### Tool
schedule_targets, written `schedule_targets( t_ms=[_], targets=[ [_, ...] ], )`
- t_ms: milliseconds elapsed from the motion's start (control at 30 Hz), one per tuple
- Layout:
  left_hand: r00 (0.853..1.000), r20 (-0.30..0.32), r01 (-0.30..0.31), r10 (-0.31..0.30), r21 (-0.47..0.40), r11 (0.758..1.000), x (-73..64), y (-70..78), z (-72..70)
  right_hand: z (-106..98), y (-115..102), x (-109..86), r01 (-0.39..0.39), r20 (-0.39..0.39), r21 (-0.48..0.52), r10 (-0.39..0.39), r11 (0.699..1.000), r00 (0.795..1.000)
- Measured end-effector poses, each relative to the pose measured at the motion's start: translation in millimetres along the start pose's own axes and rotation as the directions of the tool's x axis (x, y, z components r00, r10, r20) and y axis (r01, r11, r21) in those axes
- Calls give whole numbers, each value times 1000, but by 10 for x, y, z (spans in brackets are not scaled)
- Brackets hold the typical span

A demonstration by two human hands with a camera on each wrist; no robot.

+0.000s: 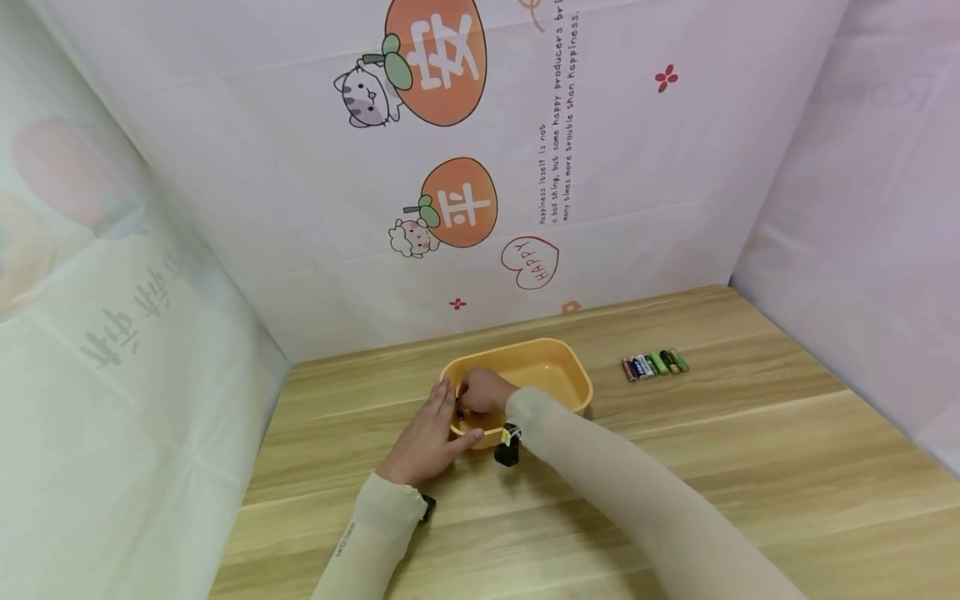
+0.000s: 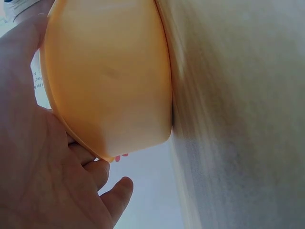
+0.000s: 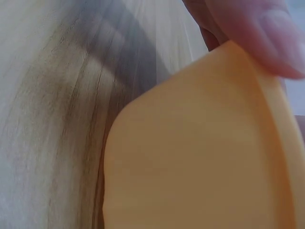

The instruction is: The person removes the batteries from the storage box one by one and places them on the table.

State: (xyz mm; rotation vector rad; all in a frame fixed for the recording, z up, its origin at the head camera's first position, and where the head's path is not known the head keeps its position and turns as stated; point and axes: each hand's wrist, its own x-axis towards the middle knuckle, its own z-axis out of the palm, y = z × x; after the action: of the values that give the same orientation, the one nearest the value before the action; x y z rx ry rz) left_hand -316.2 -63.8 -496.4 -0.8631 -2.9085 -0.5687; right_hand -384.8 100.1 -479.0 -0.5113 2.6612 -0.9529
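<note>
A yellow-orange plastic bin (image 1: 555,375) stands on the wooden table. My left hand (image 1: 427,437) holds its left end, with the fingers over the rim and the thumb on the near edge. In the left wrist view, that hand (image 2: 43,157) spans the rim beside the bin's outer wall (image 2: 109,76). My right hand (image 1: 485,392) reaches into the left part of the bin with curled fingers. At its fingertips shows a small dark battery-like object (image 1: 461,410), partly hidden. The right wrist view mostly shows the bin's outside wall (image 3: 190,152) and a thumb (image 3: 267,33) on the rim.
Several batteries (image 1: 655,364) of mixed colours lie side by side in a row right of the bin. The wooden table (image 1: 750,433) meets printed cloth walls (image 1: 622,167) at the back and both sides. A small black camera (image 1: 507,446) hangs at the right wrist.
</note>
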Motion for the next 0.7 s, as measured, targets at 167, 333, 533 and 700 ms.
schedule_targets(
  t_ms=[167,333,533,700],
  targets=[
    [1000,7,14,-14,-18,1000,-7,21,-8,21,-23,2,5,4,-4,-5,1000,1000],
    [1000,10,28,-28,-27,999,-5,28,-2,39,-32,4,13,12,-27,-13,1000,1000],
    [999,10,38,-38,-21,999,-12,26,-9,45,-22,25,45,27,-14,-45,999,999],
    [999,2,32,-32,-29,999,-15,20,9,36,37,40,70,22,36,-71,997,997]
  ],
)
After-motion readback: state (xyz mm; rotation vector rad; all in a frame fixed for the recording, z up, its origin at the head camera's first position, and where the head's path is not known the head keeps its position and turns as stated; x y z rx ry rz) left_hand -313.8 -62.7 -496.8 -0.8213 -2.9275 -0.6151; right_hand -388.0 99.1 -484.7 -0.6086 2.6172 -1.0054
